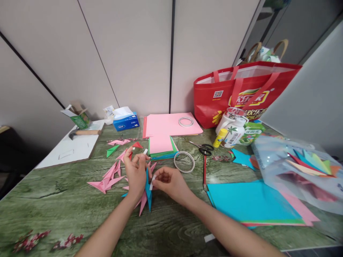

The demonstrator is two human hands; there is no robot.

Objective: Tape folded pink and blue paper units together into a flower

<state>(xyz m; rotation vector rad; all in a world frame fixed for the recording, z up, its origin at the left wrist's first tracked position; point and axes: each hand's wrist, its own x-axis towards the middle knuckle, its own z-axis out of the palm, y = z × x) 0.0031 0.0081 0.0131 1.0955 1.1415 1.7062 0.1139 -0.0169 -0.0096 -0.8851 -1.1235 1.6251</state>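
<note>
My left hand (136, 172) is closed around a folded blue paper piece (148, 194), whose long points hang below the fingers. Pink folded points (143, 204) stick out beside the blue one, and my palm hides where they meet. Between thumb and fingers, my right hand (169, 181) pinches a small white strip (152, 182) close to the blue paper's edge. Another small white bit (145, 151) shows by my left fingertips. Several pink folded paper pieces (105, 182) lie left of my hands, with a green one (112, 150) farther back.
Paper stacks (160, 144) lie ahead, and blue sheets (249, 201) at right. A tape roll (184, 162), scissors (205, 149), a red pencil (205, 171) and a glue stick (220, 138) are nearby. Behind stand a tissue box (125, 122) and red bag (209, 103); a hammer (87, 132) lies left.
</note>
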